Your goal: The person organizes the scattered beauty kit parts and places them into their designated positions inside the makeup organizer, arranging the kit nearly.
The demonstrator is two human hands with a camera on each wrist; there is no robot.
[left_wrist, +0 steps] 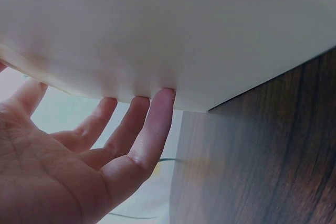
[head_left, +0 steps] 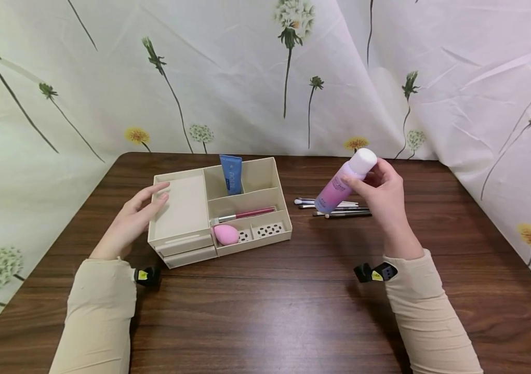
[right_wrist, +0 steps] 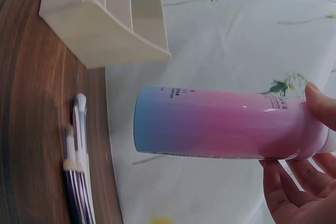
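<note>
My right hand (head_left: 386,195) grips a bottle (head_left: 336,188) near its white cap. The bottle fades from pink to blue and tilts above several makeup brushes (head_left: 347,209) on the table. On the left, a cream makeup organizer (head_left: 182,208) has my left hand (head_left: 127,222) at its left side, fingertips touching the wall in the left wrist view. A blue tube (head_left: 232,175) stands in a back compartment of the organizer. A brush with a red handle (head_left: 253,212) lies in the middle row, and a pink makeup sponge (head_left: 226,235) sits in front.
The dark wooden table (head_left: 265,311) carries everything. Behind it hangs a white cloth (head_left: 247,78) printed with dandelions. Two shallow drawers (head_left: 188,253) form the organizer's front left part. Beside the sponge are small sections with spotted bottoms (head_left: 269,230).
</note>
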